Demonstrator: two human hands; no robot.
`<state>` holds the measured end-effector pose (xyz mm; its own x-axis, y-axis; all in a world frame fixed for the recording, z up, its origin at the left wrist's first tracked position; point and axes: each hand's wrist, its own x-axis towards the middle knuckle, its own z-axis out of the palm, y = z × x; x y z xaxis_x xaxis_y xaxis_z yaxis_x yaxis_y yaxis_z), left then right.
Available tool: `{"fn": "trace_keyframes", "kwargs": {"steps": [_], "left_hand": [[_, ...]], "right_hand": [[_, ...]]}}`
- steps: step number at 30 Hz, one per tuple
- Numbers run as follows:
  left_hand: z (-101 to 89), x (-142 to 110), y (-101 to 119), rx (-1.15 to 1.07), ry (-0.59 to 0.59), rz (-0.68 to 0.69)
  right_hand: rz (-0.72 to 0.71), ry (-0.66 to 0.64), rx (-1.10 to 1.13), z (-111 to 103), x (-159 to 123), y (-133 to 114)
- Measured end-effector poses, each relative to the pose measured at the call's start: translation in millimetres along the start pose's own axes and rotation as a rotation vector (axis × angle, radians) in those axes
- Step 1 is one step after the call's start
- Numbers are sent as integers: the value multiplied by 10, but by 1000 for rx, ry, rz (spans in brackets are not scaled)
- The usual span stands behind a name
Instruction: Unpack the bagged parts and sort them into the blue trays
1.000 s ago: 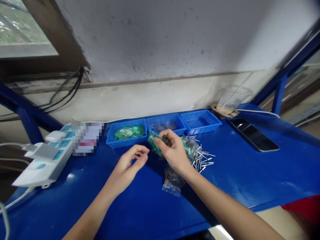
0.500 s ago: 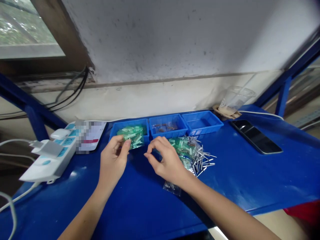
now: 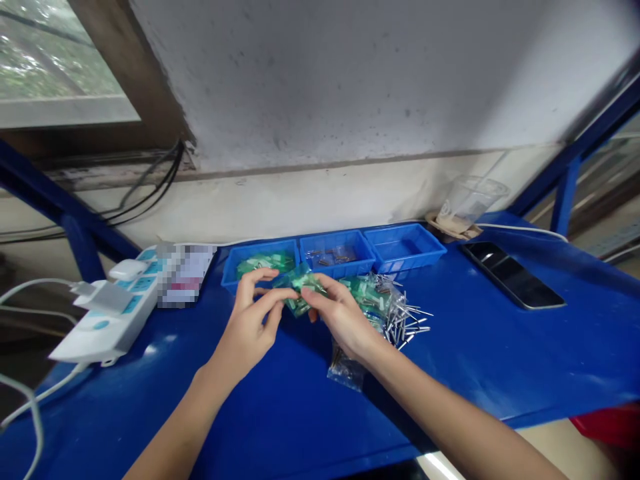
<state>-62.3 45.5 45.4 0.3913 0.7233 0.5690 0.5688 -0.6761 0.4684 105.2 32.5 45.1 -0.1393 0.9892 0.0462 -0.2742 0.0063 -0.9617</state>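
A small green see-through plastic bag [image 3: 301,280] with pale pieces in it is held up between my hands. My left hand [image 3: 253,327] pinches its left edge. On the other side, my right hand [image 3: 345,317] grips it with thumb and fingers. Behind my left hand stands a blue bin [image 3: 231,267] with more green bags [image 3: 265,262] inside. Just right of my right hand lie green bags [image 3: 370,293] and a loose heap of thin metal rods [image 3: 405,319]. Partly hidden under my right wrist is a clear plastic bag [image 3: 345,373].
The middle blue bin [image 3: 364,265] holds small clear bags of metal parts, with another blue bin [image 3: 407,248] beside it. A white power strip [image 3: 93,333] with chargers lies left, near a partly blurred flat item [image 3: 193,273]. Rightward are a phone [image 3: 513,273] and a plastic cup [image 3: 467,207].
The green bag has moved from the left bin's front edge to the right, between my hands. My right hand, earlier with nothing visible in its curled fingers, now grips it.
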Motion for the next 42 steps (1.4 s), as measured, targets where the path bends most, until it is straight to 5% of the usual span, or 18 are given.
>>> {"fn": "trace_keyframes", "kwargs": {"steps": [5, 9, 12, 16, 19, 22, 25, 28, 30, 32, 36, 42], "left_hand": [[-21, 34, -54, -503, -175, -523], [11, 50, -70, -877, -80, -784], [0, 45, -89, -669, 73, -648], [-72, 34, -43, -143, 229, -240], [-84, 26, 56, 39, 178, 86], [-37, 17, 135, 31, 80, 201], [19, 17, 136, -84, -19, 18], [58, 35, 64, -407, -83, -395], [75, 53, 3, -666, -67, -659], [84, 62, -45, -811, 17, -786], [63, 38, -72, -576, 199, -555], [-4, -10, 43, -21, 183, 109]], "right_hand": [[-485, 119, -634, -18, -36, 94], [-665, 21, -848, 5, -106, 127], [-608, -48, -828, 44, -136, 99], [-366, 24, -593, 74, -98, 40], [-161, 92, -380, 55, -30, 23], [-86, 143, -320, 19, 21, 26], [-178, 167, -416, -5, 23, 27], [-431, 164, -577, -12, -16, 41], [-607, 106, -694, -10, -50, 70], [-710, 36, -794, -1, -83, 107], [-640, 23, -825, 40, -125, 127], [-129, 140, -287, 72, -63, 15]]}}
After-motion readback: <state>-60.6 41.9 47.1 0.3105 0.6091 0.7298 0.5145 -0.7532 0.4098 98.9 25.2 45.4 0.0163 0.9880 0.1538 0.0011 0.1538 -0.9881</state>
